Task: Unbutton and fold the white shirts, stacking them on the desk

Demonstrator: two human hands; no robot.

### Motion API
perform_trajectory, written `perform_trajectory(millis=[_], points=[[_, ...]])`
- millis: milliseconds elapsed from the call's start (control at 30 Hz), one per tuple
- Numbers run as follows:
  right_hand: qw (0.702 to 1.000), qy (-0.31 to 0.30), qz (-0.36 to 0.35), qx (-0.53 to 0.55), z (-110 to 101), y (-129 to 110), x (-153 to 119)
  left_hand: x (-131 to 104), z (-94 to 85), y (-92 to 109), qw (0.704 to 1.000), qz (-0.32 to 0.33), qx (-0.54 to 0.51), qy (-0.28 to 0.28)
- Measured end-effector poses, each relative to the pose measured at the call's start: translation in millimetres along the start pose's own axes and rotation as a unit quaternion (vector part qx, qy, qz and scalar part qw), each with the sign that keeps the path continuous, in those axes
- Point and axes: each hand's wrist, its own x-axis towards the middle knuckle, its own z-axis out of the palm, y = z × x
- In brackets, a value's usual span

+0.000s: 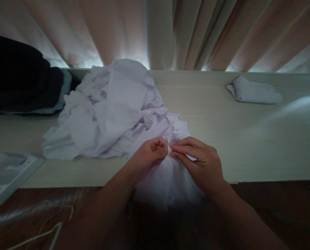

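Observation:
A large white cloth lies crumpled on the pale tabletop, and part of it hangs over the front edge. My left hand pinches the cloth near that edge, thumb against curled fingers. Close beside it on the right, my right hand also pinches the cloth, its fingertips almost touching those of my left hand. The bit of fabric between the fingertips is mostly hidden by them.
Dark folded fabric is stacked at the far left. A small folded white cloth lies at the back right. Curtains hang behind. A white frame is at the lower left, above pale hangers on the brown floor.

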Motion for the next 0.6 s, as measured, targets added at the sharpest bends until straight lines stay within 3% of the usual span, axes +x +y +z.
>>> perform_trajectory(millis=[233, 600], points=[[0.999, -0.009, 0.017, -0.033, 1, 6, 1, -6, 7.6, 18, 0.984, 0.052, 0.155, 0.067], [0.999, -0.026, 0.03, -0.029, 5, 7, 2, -10, 2.3, 19, 0.952, 0.1, 0.278, 0.075]])
